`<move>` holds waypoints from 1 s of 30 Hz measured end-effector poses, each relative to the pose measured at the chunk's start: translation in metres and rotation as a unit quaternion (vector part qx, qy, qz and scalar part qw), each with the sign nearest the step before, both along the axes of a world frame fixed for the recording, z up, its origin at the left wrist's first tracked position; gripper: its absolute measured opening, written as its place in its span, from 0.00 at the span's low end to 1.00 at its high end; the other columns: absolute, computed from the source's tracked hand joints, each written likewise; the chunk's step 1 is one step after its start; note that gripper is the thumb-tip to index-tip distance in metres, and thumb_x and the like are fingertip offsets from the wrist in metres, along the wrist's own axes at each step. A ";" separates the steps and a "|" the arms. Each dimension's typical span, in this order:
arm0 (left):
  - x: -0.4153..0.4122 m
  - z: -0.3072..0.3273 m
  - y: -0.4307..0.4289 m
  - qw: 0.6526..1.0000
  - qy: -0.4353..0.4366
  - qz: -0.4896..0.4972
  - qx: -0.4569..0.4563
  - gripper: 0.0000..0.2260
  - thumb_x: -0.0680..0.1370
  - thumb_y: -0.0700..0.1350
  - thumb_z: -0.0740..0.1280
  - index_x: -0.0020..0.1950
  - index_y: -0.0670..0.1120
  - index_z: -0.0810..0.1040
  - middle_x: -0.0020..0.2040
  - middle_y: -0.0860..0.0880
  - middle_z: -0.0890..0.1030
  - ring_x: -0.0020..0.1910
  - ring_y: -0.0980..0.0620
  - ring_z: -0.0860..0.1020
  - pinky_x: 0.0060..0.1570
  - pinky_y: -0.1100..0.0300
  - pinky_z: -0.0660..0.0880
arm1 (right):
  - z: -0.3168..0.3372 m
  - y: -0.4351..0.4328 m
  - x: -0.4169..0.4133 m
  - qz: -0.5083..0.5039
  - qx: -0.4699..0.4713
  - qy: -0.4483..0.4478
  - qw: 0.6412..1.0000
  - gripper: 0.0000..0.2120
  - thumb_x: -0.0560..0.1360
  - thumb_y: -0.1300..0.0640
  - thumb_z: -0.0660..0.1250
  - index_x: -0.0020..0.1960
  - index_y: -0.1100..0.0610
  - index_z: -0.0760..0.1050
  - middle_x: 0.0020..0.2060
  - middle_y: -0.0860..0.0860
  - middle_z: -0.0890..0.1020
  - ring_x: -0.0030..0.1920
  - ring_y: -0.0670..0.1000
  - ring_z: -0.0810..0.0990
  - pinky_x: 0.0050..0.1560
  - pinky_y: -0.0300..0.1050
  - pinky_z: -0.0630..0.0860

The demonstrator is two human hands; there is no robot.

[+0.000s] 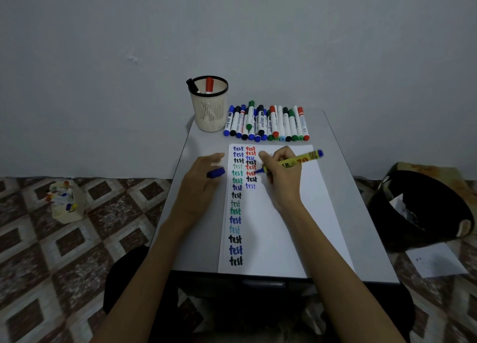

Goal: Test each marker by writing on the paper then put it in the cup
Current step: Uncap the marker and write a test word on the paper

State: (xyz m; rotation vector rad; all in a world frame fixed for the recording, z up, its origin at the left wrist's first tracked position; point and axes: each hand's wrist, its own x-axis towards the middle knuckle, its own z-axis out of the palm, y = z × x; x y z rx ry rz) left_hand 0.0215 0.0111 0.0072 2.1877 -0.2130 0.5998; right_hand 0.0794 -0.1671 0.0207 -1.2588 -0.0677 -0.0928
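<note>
My right hand [281,169] grips a yellow marker with a blue tip [296,161], uncapped, its tip over the white paper [284,226] by the second column of "test" words. My left hand [204,177] holds the blue cap [216,173] at the paper's left edge. The cream mesh cup [209,110] stands at the table's far left with a black and a red marker in it. A row of several markers [267,122] lies behind the paper.
The small grey table [361,213] ends just past the paper on each side. A black bin [423,208] with crumpled paper stands on the floor to the right, a loose sheet [436,260] beside it. A box of markers [65,203] sits on the patterned floor to the left.
</note>
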 end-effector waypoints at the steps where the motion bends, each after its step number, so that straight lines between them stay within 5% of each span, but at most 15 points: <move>1: -0.002 0.003 0.000 0.998 0.015 0.002 -0.057 0.19 0.74 0.33 0.66 0.63 0.47 0.72 0.56 0.48 0.77 0.55 0.60 0.76 0.56 0.69 0.72 | 0.002 -0.002 0.000 0.003 0.028 0.003 1.000 0.15 0.72 0.67 0.71 0.36 0.59 0.66 0.25 0.52 0.69 0.23 0.47 0.66 0.27 0.39 0.70; 4: -0.005 0.008 0.003 0.984 0.041 0.009 -0.174 0.15 0.73 0.35 0.69 0.57 0.46 0.74 0.50 0.51 0.81 0.50 0.58 0.80 0.50 0.65 0.77 | 0.005 -0.005 -0.001 0.068 0.088 0.018 0.994 0.09 0.73 0.68 0.70 0.40 0.60 0.72 0.31 0.55 0.77 0.29 0.49 0.75 0.31 0.38 0.74; 7: -0.006 0.011 0.007 0.968 0.040 -0.014 -0.246 0.13 0.73 0.34 0.68 0.57 0.41 0.74 0.51 0.48 0.82 0.49 0.53 0.81 0.46 0.62 0.78 | 0.004 -0.006 0.000 0.167 0.143 0.034 0.975 0.07 0.75 0.71 0.64 0.49 0.64 0.77 0.46 0.60 0.83 0.47 0.57 0.83 0.42 0.46 0.82; 15: -0.010 0.012 0.007 0.961 0.050 -0.016 -0.272 0.11 0.71 0.35 0.70 0.53 0.41 0.79 0.49 0.50 0.83 0.50 0.54 0.81 0.50 0.65 0.76 | 0.005 -0.006 0.001 0.179 0.101 0.039 0.978 0.09 0.74 0.75 0.60 0.41 0.64 0.73 0.32 0.59 0.79 0.31 0.53 0.80 0.34 0.44 0.80; 22: -0.009 0.012 0.007 0.960 0.061 -0.044 -0.270 0.10 0.72 0.35 0.69 0.51 0.44 0.80 0.46 0.57 0.84 0.49 0.55 0.81 0.49 0.66 0.76 | 0.005 -0.005 -0.002 0.209 0.064 0.023 0.976 0.09 0.73 0.76 0.62 0.40 0.64 0.73 0.33 0.61 0.79 0.31 0.55 0.81 0.32 0.43 0.79; 30: -0.010 0.014 0.008 0.946 0.082 -0.066 -0.307 0.09 0.74 0.35 0.66 0.53 0.42 0.79 0.43 0.51 0.84 0.42 0.50 0.83 0.44 0.64 0.78 | 0.011 -0.005 -0.006 0.283 0.076 0.054 0.955 0.04 0.73 0.71 0.65 0.46 0.67 0.78 0.44 0.62 0.82 0.41 0.60 0.84 0.41 0.48 0.82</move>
